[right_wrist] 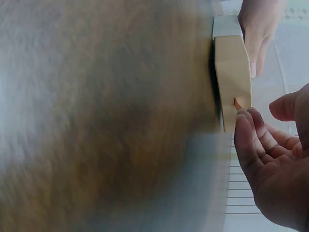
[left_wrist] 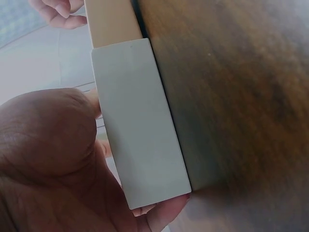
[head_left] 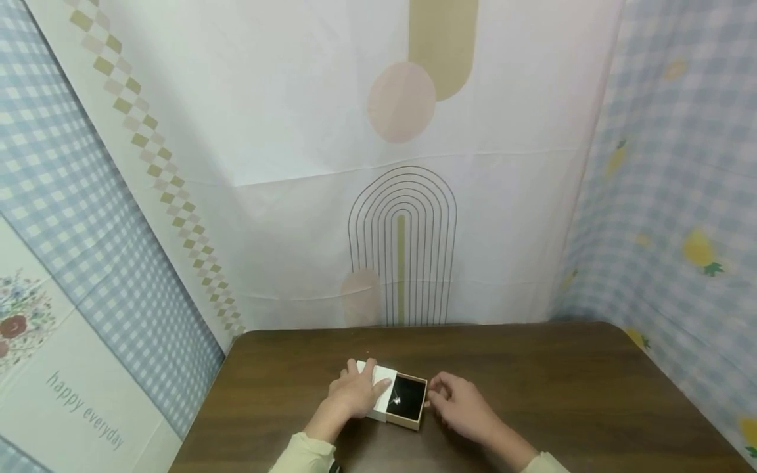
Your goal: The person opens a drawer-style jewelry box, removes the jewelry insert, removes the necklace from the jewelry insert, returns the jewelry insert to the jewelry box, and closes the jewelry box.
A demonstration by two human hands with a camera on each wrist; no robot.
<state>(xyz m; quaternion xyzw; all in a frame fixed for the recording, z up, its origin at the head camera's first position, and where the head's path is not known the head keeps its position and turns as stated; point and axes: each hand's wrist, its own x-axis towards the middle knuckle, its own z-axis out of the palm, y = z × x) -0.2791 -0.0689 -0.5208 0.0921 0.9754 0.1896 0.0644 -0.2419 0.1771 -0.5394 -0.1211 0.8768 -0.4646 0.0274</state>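
A slide-out jewellery box lies on the table, its white sleeve (head_left: 384, 378) over the left part and its tan drawer (head_left: 405, 422) drawn partway out to the right. Inside the drawer, a small silver pendant (head_left: 397, 399) on a fine chain rests on a black pad (head_left: 409, 394). My left hand (head_left: 355, 391) grips the sleeve, thumb across its top and fingers at its far end. At the drawer's outer end, my right hand (head_left: 461, 404) pinches a small ribbon pull tab (right_wrist: 237, 103) with its fingertips. Part of the sleeve is hidden under the left hand.
The brown wooden table (head_left: 562, 374) extends on both sides of the box. A white patterned cloth (head_left: 296, 230) hangs behind it, with blue checked cloths (head_left: 668, 217) at the sides. A dark item (head_left: 334, 467) shows at the left cuff.
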